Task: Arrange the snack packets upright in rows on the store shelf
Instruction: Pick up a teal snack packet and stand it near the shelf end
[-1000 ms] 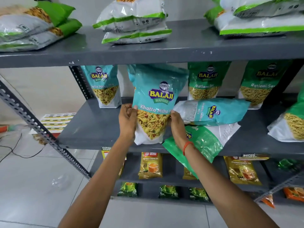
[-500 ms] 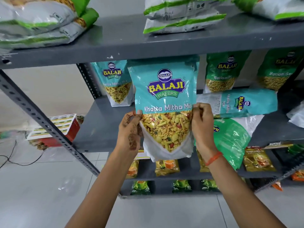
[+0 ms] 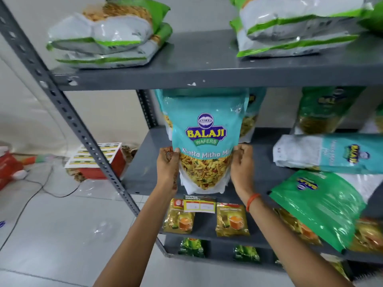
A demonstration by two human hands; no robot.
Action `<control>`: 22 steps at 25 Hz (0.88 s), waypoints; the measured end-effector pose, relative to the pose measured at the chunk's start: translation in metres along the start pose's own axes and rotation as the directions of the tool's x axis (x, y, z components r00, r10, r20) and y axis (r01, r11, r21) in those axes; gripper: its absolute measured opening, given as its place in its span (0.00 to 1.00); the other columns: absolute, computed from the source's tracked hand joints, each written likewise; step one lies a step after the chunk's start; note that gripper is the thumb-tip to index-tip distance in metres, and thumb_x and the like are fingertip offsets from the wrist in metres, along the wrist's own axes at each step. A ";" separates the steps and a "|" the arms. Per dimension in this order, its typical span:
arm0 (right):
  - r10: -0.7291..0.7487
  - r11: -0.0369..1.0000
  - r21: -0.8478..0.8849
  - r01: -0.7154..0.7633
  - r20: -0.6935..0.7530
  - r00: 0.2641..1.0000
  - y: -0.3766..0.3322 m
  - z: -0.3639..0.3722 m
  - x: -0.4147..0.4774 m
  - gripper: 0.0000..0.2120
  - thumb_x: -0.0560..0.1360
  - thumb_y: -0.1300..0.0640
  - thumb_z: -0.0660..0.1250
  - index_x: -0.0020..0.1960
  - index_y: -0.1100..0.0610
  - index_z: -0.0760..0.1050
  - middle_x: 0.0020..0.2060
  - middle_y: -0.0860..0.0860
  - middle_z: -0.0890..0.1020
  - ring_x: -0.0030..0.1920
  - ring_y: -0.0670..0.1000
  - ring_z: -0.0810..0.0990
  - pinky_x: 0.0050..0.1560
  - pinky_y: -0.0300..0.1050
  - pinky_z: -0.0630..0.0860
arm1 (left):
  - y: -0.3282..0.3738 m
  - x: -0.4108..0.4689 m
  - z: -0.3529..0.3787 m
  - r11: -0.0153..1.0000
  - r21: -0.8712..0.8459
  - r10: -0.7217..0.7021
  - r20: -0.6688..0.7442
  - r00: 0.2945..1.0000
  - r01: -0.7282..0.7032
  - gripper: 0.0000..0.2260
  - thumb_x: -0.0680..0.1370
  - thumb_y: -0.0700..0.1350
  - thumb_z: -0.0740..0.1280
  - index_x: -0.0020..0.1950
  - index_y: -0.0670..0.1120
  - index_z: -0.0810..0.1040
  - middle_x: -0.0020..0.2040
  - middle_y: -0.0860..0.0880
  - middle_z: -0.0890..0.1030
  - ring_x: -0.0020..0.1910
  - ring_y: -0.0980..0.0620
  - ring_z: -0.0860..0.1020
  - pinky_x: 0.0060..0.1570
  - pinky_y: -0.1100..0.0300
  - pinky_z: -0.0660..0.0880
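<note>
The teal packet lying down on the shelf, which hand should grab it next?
The right hand, probably. The lying teal packet sits just to its right on the middle shelf, while the left hand is across the held packet.

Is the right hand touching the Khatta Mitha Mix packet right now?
Touching. The head view shows the right hand with fingers curled onto the Khatta Mitha Mix packet's right edge, no gap visible.

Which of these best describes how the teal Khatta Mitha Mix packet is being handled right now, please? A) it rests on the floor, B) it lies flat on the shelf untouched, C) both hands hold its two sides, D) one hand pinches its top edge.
C: the left hand and the right hand each have a grip on one side of the upright teal packet.
</note>
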State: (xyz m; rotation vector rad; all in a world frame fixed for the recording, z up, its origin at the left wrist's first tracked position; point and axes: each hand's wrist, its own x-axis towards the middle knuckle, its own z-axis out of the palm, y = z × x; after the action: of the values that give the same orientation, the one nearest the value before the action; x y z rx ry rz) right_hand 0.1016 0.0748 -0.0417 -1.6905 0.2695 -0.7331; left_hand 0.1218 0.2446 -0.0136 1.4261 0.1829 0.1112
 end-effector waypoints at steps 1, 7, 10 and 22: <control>0.004 1.000 0.018 -0.004 0.037 0.999 0.003 0.018 -0.002 0.06 0.80 0.63 0.54 0.50 0.64 0.67 0.41 0.55 0.75 0.41 0.51 0.74 0.37 0.38 0.67 | -0.004 0.013 -0.011 0.999 0.031 0.018 -0.043 0.999 -0.017 0.05 0.79 0.43 0.62 0.49 0.42 0.70 0.39 0.48 0.77 0.40 0.50 0.76 0.37 0.61 0.75; 0.048 0.997 0.057 -0.057 0.141 0.989 0.005 0.114 -0.004 0.08 0.80 0.64 0.55 0.53 0.69 0.68 0.45 0.62 0.78 0.43 0.52 0.74 0.34 0.34 0.64 | -0.009 0.081 -0.064 0.995 0.101 0.021 -0.226 0.974 0.002 0.16 0.80 0.42 0.59 0.67 0.40 0.64 0.59 0.40 0.77 0.51 0.46 0.79 0.49 0.52 0.77; 0.050 0.996 0.070 -0.062 0.154 0.987 0.004 0.146 -0.008 0.10 0.80 0.64 0.55 0.55 0.70 0.68 0.47 0.64 0.79 0.44 0.54 0.75 0.32 0.31 0.64 | -0.010 0.111 -0.084 0.984 0.164 -0.027 -0.249 0.968 0.070 0.20 0.80 0.44 0.58 0.70 0.39 0.60 0.68 0.35 0.70 0.66 0.37 0.71 0.65 0.40 0.70; -0.033 0.996 0.088 0.010 0.262 0.964 -0.008 0.124 -0.008 0.14 0.79 0.60 0.58 0.64 0.61 0.67 0.62 0.58 0.77 0.62 0.54 0.76 0.59 0.43 0.73 | -0.018 0.037 -0.029 0.847 0.510 0.323 -0.272 0.907 -0.149 0.29 0.81 0.55 0.52 0.76 0.44 0.45 0.78 0.43 0.53 0.76 0.44 0.54 0.75 0.46 0.52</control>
State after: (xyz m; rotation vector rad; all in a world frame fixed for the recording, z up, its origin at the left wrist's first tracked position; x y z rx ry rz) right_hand 0.1674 0.1798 -0.0473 -1.6886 0.0321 -0.5201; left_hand 0.1519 0.2774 -0.0370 1.9197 0.3408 0.5648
